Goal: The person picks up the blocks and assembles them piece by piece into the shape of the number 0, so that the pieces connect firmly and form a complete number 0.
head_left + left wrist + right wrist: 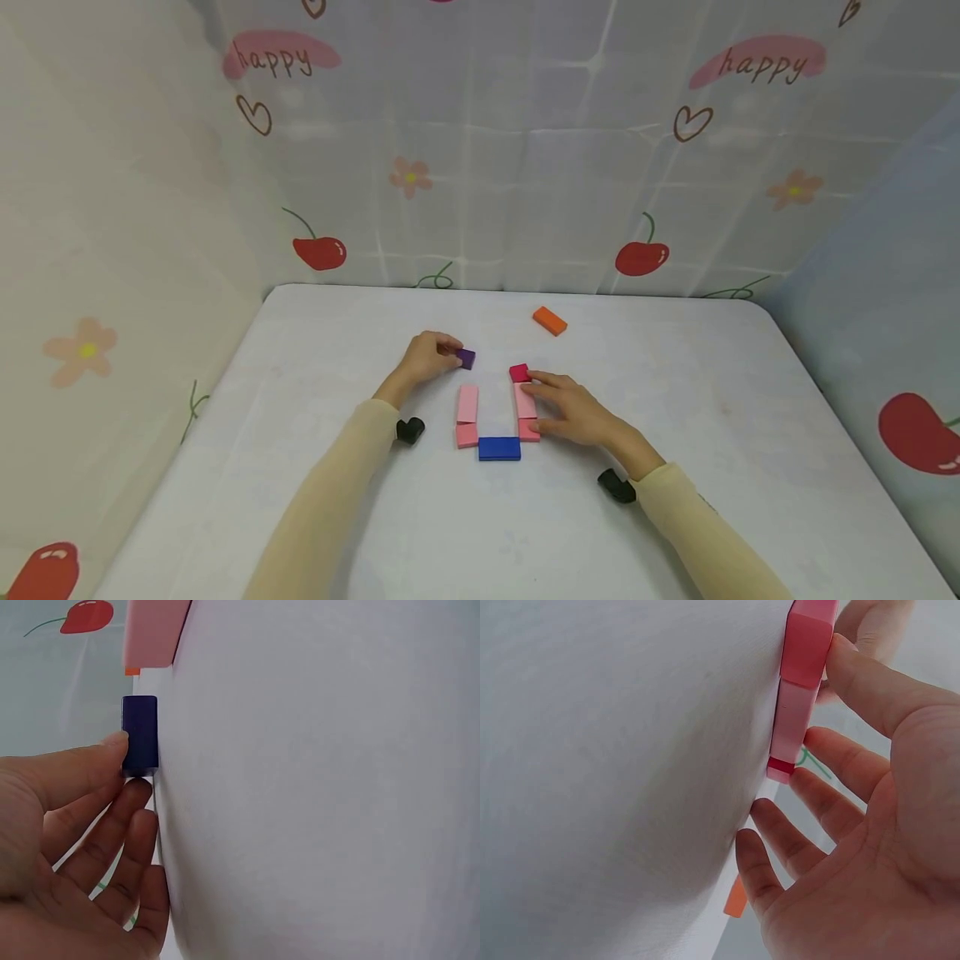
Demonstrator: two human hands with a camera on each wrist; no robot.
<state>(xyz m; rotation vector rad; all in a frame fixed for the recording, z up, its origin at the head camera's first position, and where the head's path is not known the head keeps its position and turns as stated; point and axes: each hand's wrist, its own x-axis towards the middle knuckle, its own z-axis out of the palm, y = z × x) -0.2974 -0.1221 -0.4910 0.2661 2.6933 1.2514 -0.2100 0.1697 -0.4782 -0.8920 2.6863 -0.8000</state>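
At the fingertips of the left hand (427, 357): purple block (468, 359), pinched by thumb and fingers, other fingers loosely bent. It's just beyond the left long pink block (467, 403), gap between; resting on table (480, 525) or lifted, can't tell. Left small pink block (467, 436) is at that one's near end; blue block (499, 449) lies crosswise between the rows' near ends. Right row, near to far: right small pink block (529, 435), right long pink block (525, 406), red block (519, 373). Right hand (581, 412) is spread beside it, fingers touching, nothing gripped. Orange block (550, 321) lies farther off, apart. Risks: loose pinch could let the purple block tilt or slip; left fingertips coming in too near could bump the left long pink block askew; sideways push from the right hand could skew its row, blocks looking merely laid end to end.
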